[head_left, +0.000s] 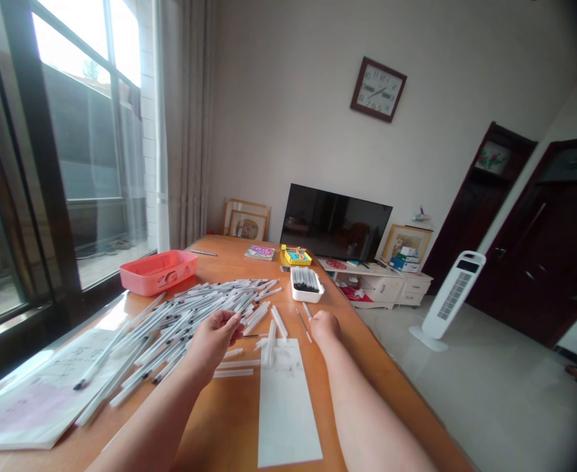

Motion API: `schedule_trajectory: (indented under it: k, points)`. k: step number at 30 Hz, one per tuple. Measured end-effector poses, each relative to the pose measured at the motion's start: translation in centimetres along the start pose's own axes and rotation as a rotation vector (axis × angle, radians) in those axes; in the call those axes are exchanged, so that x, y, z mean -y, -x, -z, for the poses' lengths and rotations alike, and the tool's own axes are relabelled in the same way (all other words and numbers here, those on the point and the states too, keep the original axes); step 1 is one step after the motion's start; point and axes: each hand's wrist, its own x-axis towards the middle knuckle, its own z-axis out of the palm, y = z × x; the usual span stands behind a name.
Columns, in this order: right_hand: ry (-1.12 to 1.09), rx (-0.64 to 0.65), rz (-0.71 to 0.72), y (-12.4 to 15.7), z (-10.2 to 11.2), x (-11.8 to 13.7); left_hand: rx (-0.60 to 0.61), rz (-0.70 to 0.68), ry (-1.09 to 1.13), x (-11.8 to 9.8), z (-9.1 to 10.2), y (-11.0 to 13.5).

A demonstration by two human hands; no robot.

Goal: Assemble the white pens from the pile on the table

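My left hand (pixel 222 335) is closed in a pinch beside a big pile of clear pen barrels with black ends (pixel 185 328). What its fingertips hold, if anything, I cannot make out. Across the table, my right hand (pixel 326 326) is closed on a pale pen barrel (pixel 307 309) that sticks out past the fingers. A thin pen refill (pixel 303 325) lies just left of that hand. Between my arms is a white paper sheet (pixel 288 419), with loose clear tubes (pixel 271 342) on its far end. Beyond my right hand, a white box (pixel 308 296) holds upright pens with black ends.
A pink plastic basket (pixel 158 274) stands at the table's left edge, above a booklet (pixel 37 400). Further back lie a yellow box (pixel 297 255), a small book (pixel 259 252) and a single pen (pixel 203 252). A white tower fan (pixel 448 301) stands on the floor to the right.
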Motion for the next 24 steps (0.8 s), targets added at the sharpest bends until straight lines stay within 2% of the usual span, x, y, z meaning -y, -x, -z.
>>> schedule_trajectory:
  k: [6, 15, 19, 24]
  points:
    - [0.036, -0.036, -0.103, -0.1, -0.1, -0.5, 0.009, -0.009, -0.016, 0.3, 0.2, -0.3]
    - [-0.052, -0.046, -0.167, 0.9, 1.3, -1.1, -0.017, 0.018, 0.007, 0.0, 0.7, -0.6]
    - [-0.039, 0.001, -0.181, 1.1, 2.3, -1.0, -0.024, 0.013, 0.022, 0.0, 1.1, -0.8]
    - [0.007, 0.124, -0.167, 1.4, 2.9, -0.4, -0.071, 0.02, 0.059, -0.2, 1.6, -1.1]
